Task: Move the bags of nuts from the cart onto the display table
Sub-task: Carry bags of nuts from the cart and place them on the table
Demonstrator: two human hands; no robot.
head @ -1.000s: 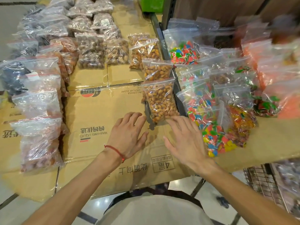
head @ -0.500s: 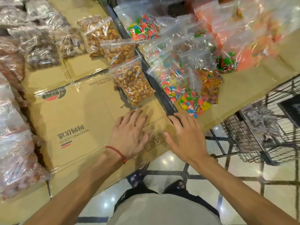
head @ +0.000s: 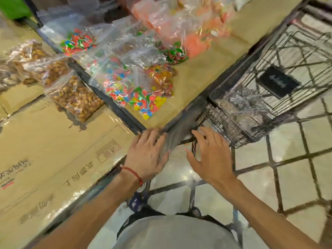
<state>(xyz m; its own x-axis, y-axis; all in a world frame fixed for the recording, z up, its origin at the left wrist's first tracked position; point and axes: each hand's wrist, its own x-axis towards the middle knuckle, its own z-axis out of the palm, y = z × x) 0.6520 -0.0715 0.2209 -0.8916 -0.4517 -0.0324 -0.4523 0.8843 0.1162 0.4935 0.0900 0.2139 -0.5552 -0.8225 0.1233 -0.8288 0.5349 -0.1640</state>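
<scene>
My left hand, fingers spread, is at the table corner; my right hand, fingers apart and empty, has the cart and its bag at two o'clock.

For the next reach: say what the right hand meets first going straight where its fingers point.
Probably the dark metal edge of the display table, ahead of the right hand; the black wire cart sits close beside. Depth is unclear.

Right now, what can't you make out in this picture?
Head view only:
Bag in the cart: contents blurred behind crumpled plastic and wire.
Black tag in the cart: print too blurred to read.
Nut bags at far left: cut off by the frame edge.
Orange bags at top: smeared by motion blur.
</scene>
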